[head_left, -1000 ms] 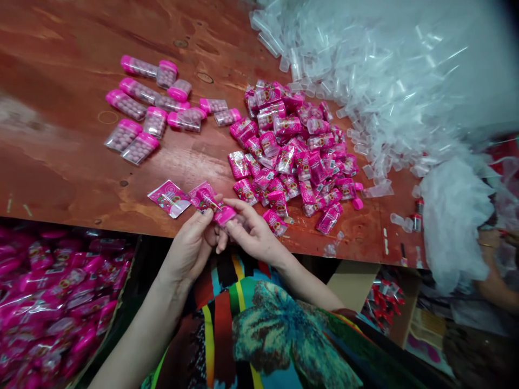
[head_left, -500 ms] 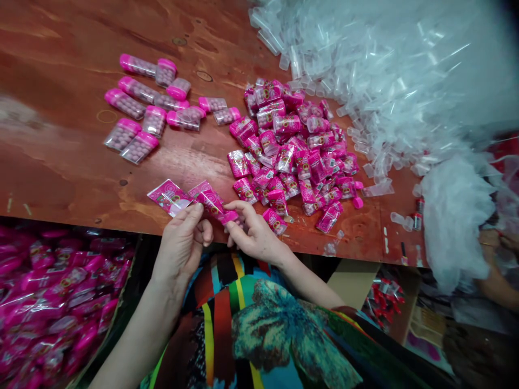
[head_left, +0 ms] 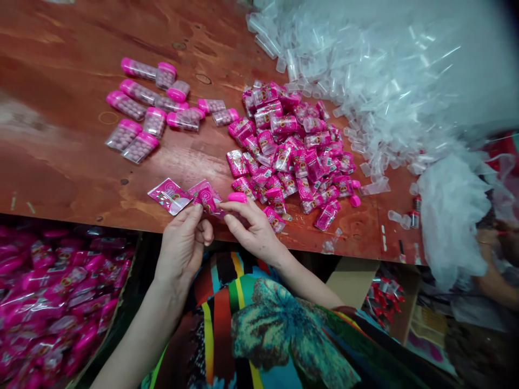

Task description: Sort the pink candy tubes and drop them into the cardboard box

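At the near edge of the wooden table (head_left: 60,162), both my hands work on one pink candy pack (head_left: 208,201). My left hand (head_left: 184,243) pinches its pink printed wrapper between thumb and fingers. My right hand (head_left: 249,227) grips the pack's other end, where a pink cap (head_left: 237,197) shows above my fingers. A flat pink wrapper (head_left: 170,195) lies on the table just left of my hands. A heap of wrapped pink packs (head_left: 292,151) sits just beyond my right hand.
Several unwrapped clear candy containers with pink caps (head_left: 150,108) lie at the back left. A big pile of clear plastic tubes (head_left: 377,81) fills the back right. A box of finished pink packs (head_left: 52,302) stands below the table on the left. Another person's arm (head_left: 492,281) shows at the right edge.
My hands have shifted slightly up onto the table edge. The pack has turned in my fingers, so its pink cap now points away above my right hand.
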A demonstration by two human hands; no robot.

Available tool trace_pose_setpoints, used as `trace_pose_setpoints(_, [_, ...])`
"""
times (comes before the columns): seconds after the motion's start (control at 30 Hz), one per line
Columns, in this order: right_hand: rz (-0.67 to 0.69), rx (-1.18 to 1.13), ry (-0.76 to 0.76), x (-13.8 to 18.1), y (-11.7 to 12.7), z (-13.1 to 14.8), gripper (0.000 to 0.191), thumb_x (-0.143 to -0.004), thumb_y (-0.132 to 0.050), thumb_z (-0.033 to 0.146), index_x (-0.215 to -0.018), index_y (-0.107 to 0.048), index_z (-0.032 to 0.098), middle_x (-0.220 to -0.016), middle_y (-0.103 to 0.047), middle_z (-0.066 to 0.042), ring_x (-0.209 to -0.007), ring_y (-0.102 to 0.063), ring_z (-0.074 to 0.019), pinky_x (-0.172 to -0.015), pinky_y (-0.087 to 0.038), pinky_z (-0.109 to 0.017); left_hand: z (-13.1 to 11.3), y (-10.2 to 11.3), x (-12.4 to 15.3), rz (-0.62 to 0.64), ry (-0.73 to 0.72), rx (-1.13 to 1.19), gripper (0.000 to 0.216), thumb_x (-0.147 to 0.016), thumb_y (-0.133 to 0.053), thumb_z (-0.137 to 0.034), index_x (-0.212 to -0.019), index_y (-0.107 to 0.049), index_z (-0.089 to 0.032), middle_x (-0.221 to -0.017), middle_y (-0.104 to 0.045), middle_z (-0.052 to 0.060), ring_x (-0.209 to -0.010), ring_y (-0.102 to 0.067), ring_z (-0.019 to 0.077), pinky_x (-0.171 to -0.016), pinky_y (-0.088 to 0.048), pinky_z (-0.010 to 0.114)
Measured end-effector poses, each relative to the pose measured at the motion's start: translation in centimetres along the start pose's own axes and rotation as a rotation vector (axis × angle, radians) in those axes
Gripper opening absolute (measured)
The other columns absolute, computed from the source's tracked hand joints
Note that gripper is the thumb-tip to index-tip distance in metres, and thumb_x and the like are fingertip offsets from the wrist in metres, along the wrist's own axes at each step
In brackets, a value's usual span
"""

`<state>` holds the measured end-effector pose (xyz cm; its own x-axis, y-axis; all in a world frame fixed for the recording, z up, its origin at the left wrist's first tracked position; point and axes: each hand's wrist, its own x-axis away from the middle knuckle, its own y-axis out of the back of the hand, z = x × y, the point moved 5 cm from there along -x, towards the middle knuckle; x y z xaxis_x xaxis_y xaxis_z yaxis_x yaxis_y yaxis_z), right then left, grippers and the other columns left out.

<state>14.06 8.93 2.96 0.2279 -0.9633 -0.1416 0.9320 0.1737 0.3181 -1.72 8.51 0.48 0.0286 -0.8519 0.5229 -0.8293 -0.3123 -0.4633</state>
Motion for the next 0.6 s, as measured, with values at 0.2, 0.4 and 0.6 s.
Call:
trace_pose_setpoints(0.2, [-0.078,0.128,0.083,0.5,-0.1,-0.2,0.022,-0.104,-0.063,0.030,-0.119,-0.078,0.027,-0.117,-0.067,-0.010,-0.107,-0.067,-0.0252,-0.096,-0.059,-0.044,0.1,-0.2,0.7,-0.018,-0.038,-0.031,0.033,-0.076,-0.096,-0.038,-0.082,-0.072,-0.016,-0.050,-0.058,-0.003,-0.039,-0.050,0.0097,-0.039,-0.034,0.020])
trace_pose_setpoints(0.4, [-0.270,-0.181,-0.162,1.1,-0.4,-2.3,0.019,-0.099,-0.069,0.043,-0.104,-0.074,0.025,-0.090,-0.069,-0.003,-0.074,-0.067,-0.0174,-0.068,-0.058,-0.031,0.5,-0.6,1.3,-0.040,-0.056,-0.003,0.031,-0.076,-0.095,-0.035,-0.080,-0.070,-0.016,-0.047,-0.059,-0.003,-0.039,-0.051,0.0100,-0.040,-0.037,0.019])
trace_pose_setpoints(0.6, [-0.216,-0.411,-0.364,1.5,-2.1,-4.4,0.031,-0.094,-0.074,0.048,-0.113,-0.068,0.025,-0.076,-0.064,0.004,-0.060,-0.058,-0.0124,-0.054,-0.048,-0.023,1.0,-0.5,1.0,-0.068,-0.035,-0.019,0.045,-0.066,-0.098,-0.045,-0.078,-0.065,-0.017,-0.045,-0.058,-0.004,-0.037,-0.048,0.0100,-0.038,-0.036,0.018])
